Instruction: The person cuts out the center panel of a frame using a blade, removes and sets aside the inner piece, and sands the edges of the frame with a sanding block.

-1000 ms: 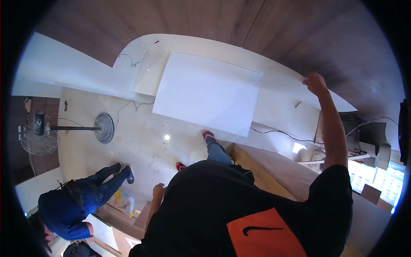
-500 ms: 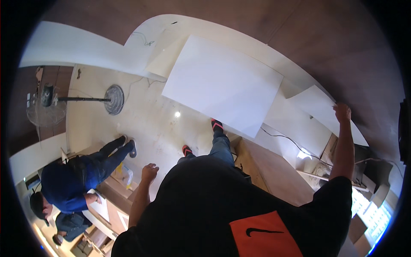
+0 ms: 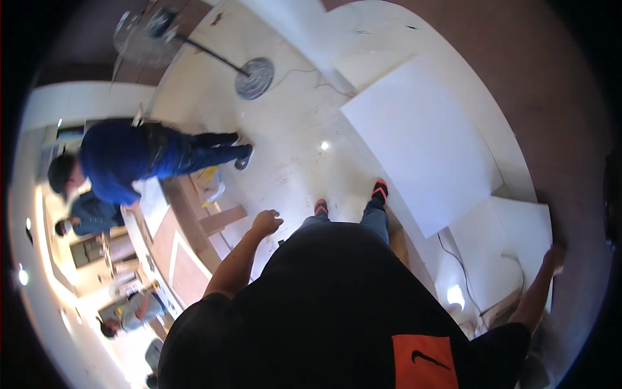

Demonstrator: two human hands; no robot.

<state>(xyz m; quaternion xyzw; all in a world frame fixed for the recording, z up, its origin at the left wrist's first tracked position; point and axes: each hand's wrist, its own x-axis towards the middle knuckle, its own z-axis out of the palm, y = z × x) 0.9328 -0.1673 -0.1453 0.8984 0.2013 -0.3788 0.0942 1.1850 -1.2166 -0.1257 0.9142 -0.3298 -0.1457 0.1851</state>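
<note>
My right hand (image 3: pixel 554 259) is closed on the outer edge of a smaller white sheet (image 3: pixel 512 240), which leans at the right by the dark brown panelling. A larger, flat white board (image 3: pixel 421 142) stands just left of that sheet, and the two meet near the board's lower right corner. My left hand (image 3: pixel 266 222) hangs over the floor at my left side, away from the boards. Its fingers are loosely bent, a little apart, and nothing shows in them.
A pedestal fan with a round base (image 3: pixel 255 78) stands ahead on the left. A person in blue (image 3: pixel 120 152) bends over a long workbench (image 3: pixel 188 266) at the left, with other people beyond. A dark cable (image 3: pixel 453 259) runs below the large board.
My view has turned left, so the boards sit farther right and more of the bench and people shows. My right hand keeps its hold on the smaller sheet's edge.
</note>
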